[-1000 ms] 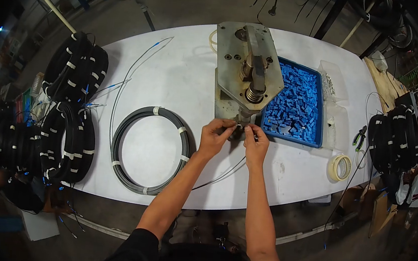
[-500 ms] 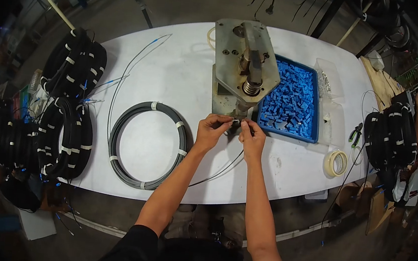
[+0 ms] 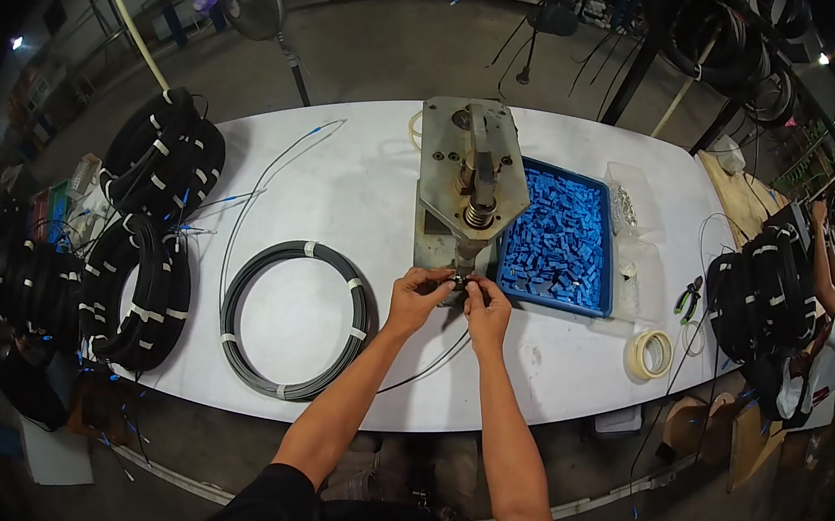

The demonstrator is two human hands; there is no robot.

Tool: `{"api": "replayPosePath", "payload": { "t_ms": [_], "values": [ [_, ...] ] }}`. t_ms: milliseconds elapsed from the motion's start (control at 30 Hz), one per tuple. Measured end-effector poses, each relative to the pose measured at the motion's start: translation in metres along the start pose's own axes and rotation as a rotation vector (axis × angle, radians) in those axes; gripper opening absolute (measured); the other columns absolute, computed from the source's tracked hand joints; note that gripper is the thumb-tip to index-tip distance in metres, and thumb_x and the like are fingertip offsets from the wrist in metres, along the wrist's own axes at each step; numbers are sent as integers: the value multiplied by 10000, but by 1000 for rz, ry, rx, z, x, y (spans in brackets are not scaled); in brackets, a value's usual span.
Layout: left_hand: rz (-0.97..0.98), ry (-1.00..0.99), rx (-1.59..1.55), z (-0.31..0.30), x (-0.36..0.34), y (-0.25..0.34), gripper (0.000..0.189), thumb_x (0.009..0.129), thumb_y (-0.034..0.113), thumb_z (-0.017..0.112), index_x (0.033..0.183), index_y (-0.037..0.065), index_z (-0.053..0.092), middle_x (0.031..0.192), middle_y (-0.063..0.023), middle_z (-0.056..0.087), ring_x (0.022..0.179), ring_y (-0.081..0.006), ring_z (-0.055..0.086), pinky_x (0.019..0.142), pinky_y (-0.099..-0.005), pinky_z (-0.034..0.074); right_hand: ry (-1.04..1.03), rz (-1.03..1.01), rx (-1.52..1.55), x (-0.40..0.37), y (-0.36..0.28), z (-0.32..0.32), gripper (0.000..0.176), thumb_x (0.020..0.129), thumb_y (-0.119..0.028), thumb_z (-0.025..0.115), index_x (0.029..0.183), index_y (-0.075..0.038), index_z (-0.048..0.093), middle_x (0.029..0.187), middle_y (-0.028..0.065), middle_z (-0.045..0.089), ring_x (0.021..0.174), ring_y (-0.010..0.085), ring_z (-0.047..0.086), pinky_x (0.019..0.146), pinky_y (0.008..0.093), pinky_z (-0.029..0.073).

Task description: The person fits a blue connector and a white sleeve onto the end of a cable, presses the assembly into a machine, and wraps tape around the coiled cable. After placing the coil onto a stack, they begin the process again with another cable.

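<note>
Pinching the cable end (image 3: pixel 460 282) at the foot of the press (image 3: pixel 472 180). I see the L hand (image 3: pixel 421 299) and R hand (image 3: pixel 486 312) with fingertips narrow, closed on the end from either side. Any fitting on it is too small to tell.

Risks (my judgement):
- The fingers sit just below the ram, so a stroke could nip them.
- A slack grip could let the end tilt or slip off its seat.
- The trailing cable's weight could drag it back.

Orientation: long axis approx. left–right across the view. Tip direction is hidden by the fingers. The rest of the cable runs back toward me and leftward, w/ the coil (image 3: pixel 306 248) lying well apart.
</note>
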State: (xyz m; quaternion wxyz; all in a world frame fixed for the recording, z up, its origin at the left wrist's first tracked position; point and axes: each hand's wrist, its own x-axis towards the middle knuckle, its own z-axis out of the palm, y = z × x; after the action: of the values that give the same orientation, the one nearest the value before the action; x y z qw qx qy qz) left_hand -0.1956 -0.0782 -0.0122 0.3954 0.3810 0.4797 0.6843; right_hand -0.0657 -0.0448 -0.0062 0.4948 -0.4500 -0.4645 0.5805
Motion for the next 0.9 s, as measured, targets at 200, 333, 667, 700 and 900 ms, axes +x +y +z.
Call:
{"api": "replayPosePath", "payload": {
  "t_ms": [200, 333, 667, 700, 900],
  "values": [
    [-120, -4, -1, 1, 2, 7, 138, 835, 16, 717, 965, -27, 704, 953, -73, 702, 832, -98, 621, 773, -235, 495, -20, 0, -2, 0, 1, -1, 146, 920, -121, 641, 997, -4, 682, 693, 4, 563, 526, 61, 467, 459, 218, 362],
    [-104, -18, -12, 0, 2, 12, 175, 844, 26, 712, 1008, -30, 695, 943, -67, 702, 829, -93, 616, 752, -225, 486, -6, 19, 42, -1, -1, 0, 173, 920, -136, 655, 1026, 0, 666, 684, -6, 555, 514, 50, 444, 445, 205, 334],
    [-156, -69, 79, -3, 3, 13, 226, 864, 85, 708, 1061, -24, 682, 933, -53, 703, 834, -95, 619, 737, -222, 481, -14, -59, 44, 2, 6, 0, 169, 916, -127, 658, 1019, 5, 673, 727, -3, 574, 528, 51, 448, 454, 204, 339],
    [-147, -55, 85, -3, 2, 13, 222, 865, 89, 709, 1055, -23, 684, 934, -56, 704, 839, -97, 622, 743, -226, 484, -7, -63, 48, 2, 6, -1, 169, 916, -127, 658, 1019, 5, 673, 727, -3, 574, 528, 51, 448, 454, 204, 339],
    [-134, -46, 68, -1, 2, 13, 207, 866, 77, 704, 1043, -28, 685, 945, -68, 704, 867, -112, 633, 794, -246, 493, 2, -59, 34, -1, 1, 1, 126, 895, -71, 655, 973, 23, 688, 767, 14, 584, 548, 70, 485, 483, 222, 384]
  ]
}}
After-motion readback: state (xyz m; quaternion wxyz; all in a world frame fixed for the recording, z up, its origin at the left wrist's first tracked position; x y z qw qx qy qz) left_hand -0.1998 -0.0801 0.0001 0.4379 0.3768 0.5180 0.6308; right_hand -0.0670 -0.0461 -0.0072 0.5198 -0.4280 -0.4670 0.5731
